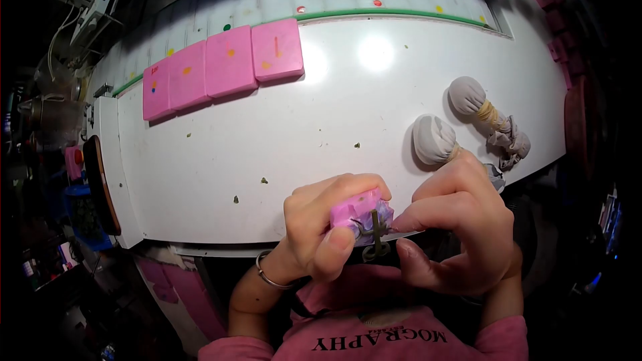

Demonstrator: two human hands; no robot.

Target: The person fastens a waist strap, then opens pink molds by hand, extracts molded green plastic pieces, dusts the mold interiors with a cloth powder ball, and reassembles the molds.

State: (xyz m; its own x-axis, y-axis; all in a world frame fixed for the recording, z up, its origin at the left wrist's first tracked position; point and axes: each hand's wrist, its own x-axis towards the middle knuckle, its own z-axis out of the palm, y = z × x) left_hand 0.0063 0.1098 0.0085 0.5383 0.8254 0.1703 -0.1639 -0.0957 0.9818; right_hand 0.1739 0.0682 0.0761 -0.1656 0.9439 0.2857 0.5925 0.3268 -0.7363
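Observation:
My left hand (pixel 328 220) is closed around a small pink block (pixel 352 208), held just past the table's near edge. Purple, uneven material (pixel 384 211) covers the block's right side. A thin dark-green piece (pixel 376 224) stands out from it, with a curled loop at its lower end. Close on the right is my right hand (pixel 461 220), its index finger bent and its thumb apart. That index fingertip is at the purple side; I cannot tell whether it touches. Nothing shows between the right finger and thumb.
Several flat pink slabs (pixel 231 60) lie in a row at the back left of the white table (pixel 301 134). Two cloth-wrapped round bundles (pixel 435 139) tied with bands lie at the right. Small dark-green bits (pixel 264 180) are scattered about. A green strip (pixel 374 11) runs along the back.

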